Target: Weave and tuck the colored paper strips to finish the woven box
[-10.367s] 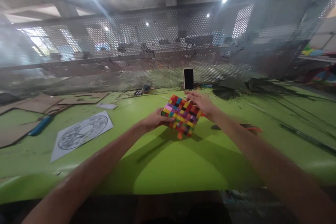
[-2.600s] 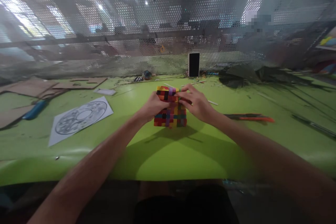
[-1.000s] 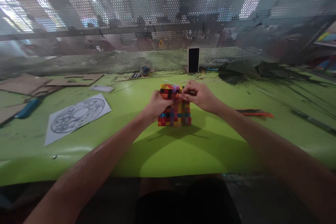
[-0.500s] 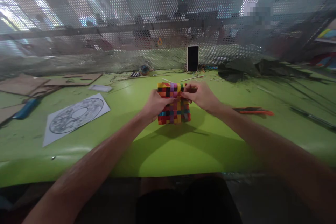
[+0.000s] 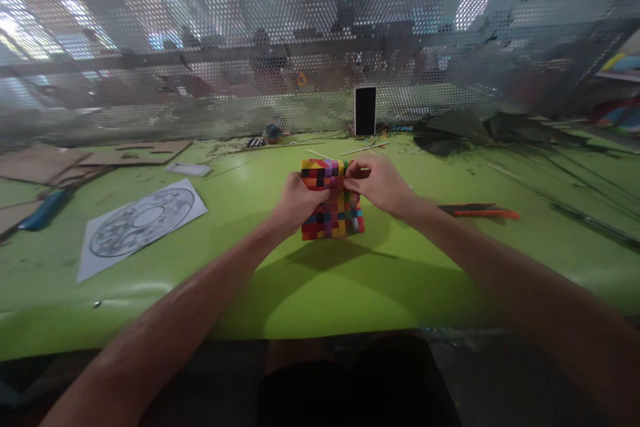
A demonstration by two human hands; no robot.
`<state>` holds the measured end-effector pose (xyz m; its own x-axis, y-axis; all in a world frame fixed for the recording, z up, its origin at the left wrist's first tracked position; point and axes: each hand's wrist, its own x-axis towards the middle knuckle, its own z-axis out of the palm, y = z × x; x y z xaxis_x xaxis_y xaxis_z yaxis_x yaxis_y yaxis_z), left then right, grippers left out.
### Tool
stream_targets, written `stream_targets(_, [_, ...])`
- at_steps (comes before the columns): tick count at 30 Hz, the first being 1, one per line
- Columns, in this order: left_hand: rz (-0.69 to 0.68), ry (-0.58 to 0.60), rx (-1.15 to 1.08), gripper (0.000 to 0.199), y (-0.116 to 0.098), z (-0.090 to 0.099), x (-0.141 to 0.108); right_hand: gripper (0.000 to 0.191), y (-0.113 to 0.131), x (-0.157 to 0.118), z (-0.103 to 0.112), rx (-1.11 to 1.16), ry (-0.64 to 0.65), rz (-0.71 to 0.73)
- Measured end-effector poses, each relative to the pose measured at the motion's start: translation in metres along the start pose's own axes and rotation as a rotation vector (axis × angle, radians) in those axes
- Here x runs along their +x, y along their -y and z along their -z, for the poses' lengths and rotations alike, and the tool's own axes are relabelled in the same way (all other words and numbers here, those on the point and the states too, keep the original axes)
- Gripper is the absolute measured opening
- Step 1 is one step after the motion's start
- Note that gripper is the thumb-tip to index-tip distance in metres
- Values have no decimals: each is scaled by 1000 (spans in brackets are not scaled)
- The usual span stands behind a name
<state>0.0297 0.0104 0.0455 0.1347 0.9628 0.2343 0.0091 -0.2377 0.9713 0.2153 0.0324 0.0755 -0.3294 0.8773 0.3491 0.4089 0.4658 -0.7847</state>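
A small woven piece of many colours, made of checked red, yellow, blue, purple and black strips, is held up over the green table. My left hand grips its left side, with the thumb lying across the front. At its upper right, the fingers of my right hand are pinched together on the weave near the edge. What exactly lies between those fingertips is too small to tell. The piece casts a shadow on the table below.
On the left lie a printed ring drawing, a blue tool, cardboard and a small white tray. A phone-like device stands behind. Orange-handled scissors and dark leaves are on the right.
The woven piece has tilted slightly in my hands, and my right fingers have shifted a little at its upper right. The whole view has moved slightly.
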Motion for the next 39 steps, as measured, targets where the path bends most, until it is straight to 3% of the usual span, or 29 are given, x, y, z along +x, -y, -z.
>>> stream_targets(3, [-41, -55, 19, 16, -2, -1, -2, 13, 3, -2, 1, 29, -14, -4])
stream_targets(9, [-25, -40, 23, 24, -4, -3, -2, 20, 6, -3, 3, 134, 30, -84])
stream_targets(16, [-69, -33, 6, 24, -4, -2, -1, 18, 1, -2, 0, 62, -22, 56])
stream_targets(23, [-66, -32, 47, 24, -7, -4, -4, 15, 8, 0, 6, 110, 93, -65])
stream_targets(39, [-225, -32, 184, 18, -17, -11, -13, 14, 29, -3, 26, 44, 206, -43])
